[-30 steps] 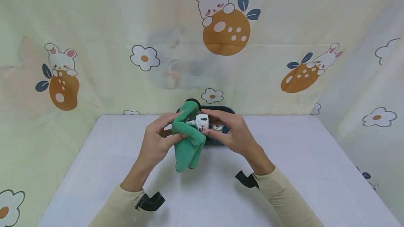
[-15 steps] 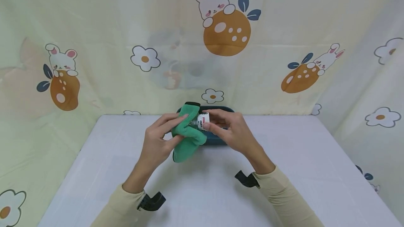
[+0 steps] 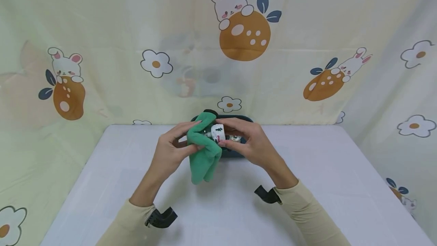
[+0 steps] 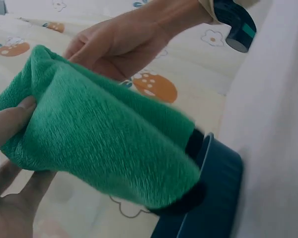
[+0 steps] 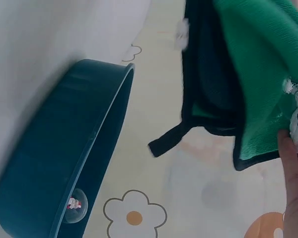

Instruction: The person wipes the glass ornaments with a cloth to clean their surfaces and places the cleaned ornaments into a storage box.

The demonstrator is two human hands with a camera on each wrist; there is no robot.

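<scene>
A green cloth [image 3: 204, 162] with black edging is gripped by my left hand [image 3: 172, 145] and folded round the clear dome of a small snow globe [image 3: 217, 132]. My right hand [image 3: 250, 139] pinches the globe's white base, which carries a dark tree print and red lettering. The globe lies sideways, its dome pointing left into the cloth. In the right wrist view, a small white figure shows at the dome [image 5: 297, 91], against the cloth's inner side. From the left wrist view, the cloth [image 4: 99, 129] hides the globe, and my left thumb presses on it.
Just behind and below my hands stands a dark blue tray [image 3: 233, 155] on the white table [image 3: 300, 155]. Another snow globe [image 5: 77, 206] with a tiny red and white figure is inside it. A patterned curtain [image 3: 191, 10] hangs behind the table.
The snow globe's base turned to show its lettering half a second ago and has turned back to the tree print. The cloth's lower end rose and hangs lower again.
</scene>
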